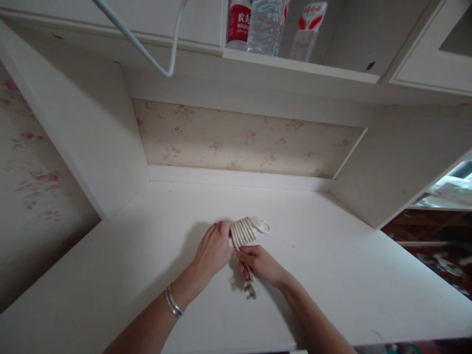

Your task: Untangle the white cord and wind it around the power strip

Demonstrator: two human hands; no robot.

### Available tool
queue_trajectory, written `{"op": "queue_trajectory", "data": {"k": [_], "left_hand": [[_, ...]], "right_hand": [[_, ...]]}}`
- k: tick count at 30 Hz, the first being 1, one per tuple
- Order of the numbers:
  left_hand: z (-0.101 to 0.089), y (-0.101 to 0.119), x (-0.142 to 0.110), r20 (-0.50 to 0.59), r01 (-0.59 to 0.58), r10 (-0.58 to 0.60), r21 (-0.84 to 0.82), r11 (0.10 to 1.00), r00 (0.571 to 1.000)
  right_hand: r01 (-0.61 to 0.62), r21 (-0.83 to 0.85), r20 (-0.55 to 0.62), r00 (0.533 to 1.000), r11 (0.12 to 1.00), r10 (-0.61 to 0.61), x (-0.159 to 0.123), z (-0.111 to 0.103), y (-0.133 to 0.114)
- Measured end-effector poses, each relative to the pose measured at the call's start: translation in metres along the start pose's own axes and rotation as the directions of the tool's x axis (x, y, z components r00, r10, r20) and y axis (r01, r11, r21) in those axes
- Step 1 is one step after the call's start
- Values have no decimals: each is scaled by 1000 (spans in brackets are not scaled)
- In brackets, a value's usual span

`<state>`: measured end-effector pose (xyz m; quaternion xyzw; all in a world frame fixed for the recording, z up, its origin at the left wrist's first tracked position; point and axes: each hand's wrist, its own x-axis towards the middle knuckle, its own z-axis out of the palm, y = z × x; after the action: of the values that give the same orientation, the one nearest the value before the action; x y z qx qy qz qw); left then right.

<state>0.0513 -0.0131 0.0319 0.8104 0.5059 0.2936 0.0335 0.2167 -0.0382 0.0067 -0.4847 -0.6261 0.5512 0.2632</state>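
A cream-white power cord (243,232) is wound in several tight turns around an object that is mostly hidden, just above the white desktop. At the bundle's right end a pale tip with a small hanging ring (266,227) sticks out. My left hand (216,246), with a silver bracelet at the wrist, is closed around the bundle's left end; a dark bit shows beside its fingers. Just below the coils, my right hand (258,263) pinches the cord. From under its fingers hangs the cord's loose end with a plug (251,292), slightly blurred.
The white desktop (313,275) lies under both hands, with side panels left and right. Overhead, a shelf (298,64) holds several plastic bottles (265,27). A pale bent rod (136,42) hangs down at upper left. Floral wallpaper (239,140) covers the back.
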Motion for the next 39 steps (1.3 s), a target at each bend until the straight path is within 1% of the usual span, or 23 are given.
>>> {"op": "queue_trajectory", "data": {"k": [2,5,9,12,14,18,20,22,24,26,28,30,32,34,36,39], "left_hand": [[0,-3,0,1,9,-9,-9,1000,1000],[4,-6,-2,28,11,-11,20,1000,1000],[10,-5,-7,34,20,-21,29,999,999],[11,-4,-10,30,20,-20,23,1000,999],[11,-4,-11,59,4,-5,8,1000,998],[15,-4,-13,146,3,10,-86,996,989],[17,-4,-14,166,24,6,-182,983,986],[15,-3,-15,185,48,14,-326,944,983],[10,-3,-15,217,73,40,-490,869,975],[3,-4,-13,253,125,51,-629,767,966],[-3,-4,-11,288,221,-1,-736,640,958],[-6,-5,-9,344,336,-73,-811,479,936],[-7,-7,-8,407,414,-93,-849,328,909],[-5,-9,-7,435,441,-80,-870,221,897],[-4,-10,-7,469,474,-71,-869,142,881],[-4,-11,-6,581,583,-54,-810,64,812]], "right_hand": [[31,-14,2,1000,999,-31,-2,-4,-3],[83,-19,14,997,996,-82,-5,-7,-3],[61,124,29,997,990,-65,-8,-2,0],[70,247,-10,998,966,-70,-11,3,-2],[82,302,-29,997,950,-77,-13,4,-7],[81,362,-26,997,929,-76,-14,1,-11],[97,391,-52,995,915,-83,-14,-2,-10],[121,423,-84,992,898,-94,-14,-4,-7],[144,451,-108,988,881,-106,-15,-6,-6],[164,474,-132,985,865,-114,-16,-8,-6],[181,489,-165,980,853,-113,-17,-10,-8],[196,498,-200,974,845,-108,-17,-12,-9],[203,519,-208,972,830,-108,-18,-14,-9],[210,551,-192,974,808,-122,-18,-15,-8],[204,570,-154,978,796,-140,-18,-14,-7],[182,557,-83,983,810,-164,-19,-10,-8]]}}
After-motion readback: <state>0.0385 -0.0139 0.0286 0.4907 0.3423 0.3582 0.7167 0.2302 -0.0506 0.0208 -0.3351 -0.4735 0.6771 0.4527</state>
